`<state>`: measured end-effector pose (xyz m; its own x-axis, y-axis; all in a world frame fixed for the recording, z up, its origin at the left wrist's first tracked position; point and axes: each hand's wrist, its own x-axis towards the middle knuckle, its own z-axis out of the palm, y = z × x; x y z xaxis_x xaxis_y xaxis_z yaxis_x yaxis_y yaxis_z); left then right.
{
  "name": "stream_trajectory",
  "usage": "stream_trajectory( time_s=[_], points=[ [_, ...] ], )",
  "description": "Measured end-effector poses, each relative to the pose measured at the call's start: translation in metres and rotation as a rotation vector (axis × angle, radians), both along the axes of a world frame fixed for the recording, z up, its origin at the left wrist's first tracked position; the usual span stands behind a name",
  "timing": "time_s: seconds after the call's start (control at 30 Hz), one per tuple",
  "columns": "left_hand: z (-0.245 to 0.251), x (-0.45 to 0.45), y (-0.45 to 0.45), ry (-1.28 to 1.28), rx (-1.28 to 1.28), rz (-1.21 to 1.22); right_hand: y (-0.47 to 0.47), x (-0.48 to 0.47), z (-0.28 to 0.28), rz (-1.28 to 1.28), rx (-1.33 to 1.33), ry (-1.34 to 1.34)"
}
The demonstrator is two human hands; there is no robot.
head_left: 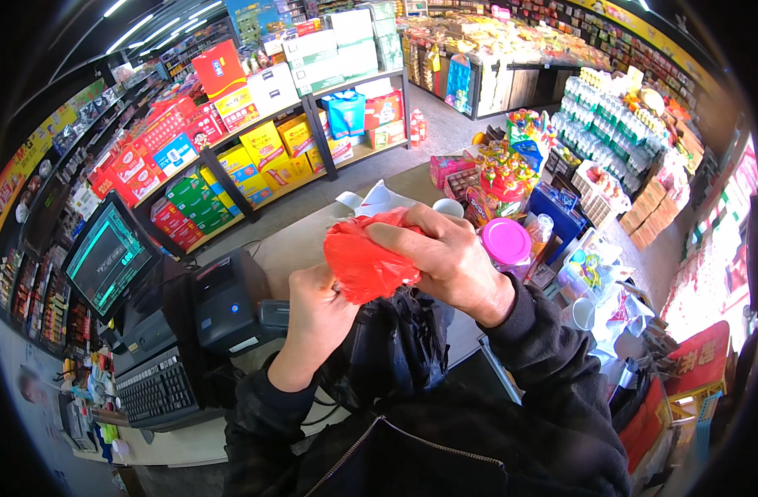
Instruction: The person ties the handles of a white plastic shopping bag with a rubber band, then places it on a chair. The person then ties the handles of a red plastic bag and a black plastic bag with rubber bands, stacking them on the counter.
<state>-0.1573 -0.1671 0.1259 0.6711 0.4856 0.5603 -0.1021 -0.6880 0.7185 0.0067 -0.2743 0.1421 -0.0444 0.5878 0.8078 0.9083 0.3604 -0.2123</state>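
Observation:
Both hands are raised over a shop counter [285, 248] with a crumpled red plastic bag [369, 258] between them. My right hand [447, 258] grips the bag's upper right side with bent fingers. At its lower left, my left hand [320, 310] is closed on the bag's edge; its fingertips are partly hidden behind the plastic. What the bag holds, if anything, cannot be told. Below the hands hang black plastic bags [391, 341], close against my jacket. Behind the red bag a piece of white paper or packaging [379, 194] shows, beside a white cup [448, 207].
To the left stand a monitor [111, 255], a keyboard [158, 391] and a black printer-like machine [229, 298]. A pink-lidded jar [506, 241], candy displays [506, 171] and another white cup [581, 314] crowd the right side. Shelves of boxed goods [267, 149] stand beyond the counter.

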Motion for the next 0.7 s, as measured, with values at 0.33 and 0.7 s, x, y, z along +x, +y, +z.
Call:
stream_trajectory(
  time_s=[0.33,0.7],
  points=[
    [0.026,-0.011,0.005,0.288,-0.179,-0.359,0.018,0.015,0.029,-0.198,0.138,0.265],
    [0.032,-0.010,0.016,0.431,-0.044,-0.492,0.032,0.044,0.036,0.091,-0.182,0.552]
  ],
)
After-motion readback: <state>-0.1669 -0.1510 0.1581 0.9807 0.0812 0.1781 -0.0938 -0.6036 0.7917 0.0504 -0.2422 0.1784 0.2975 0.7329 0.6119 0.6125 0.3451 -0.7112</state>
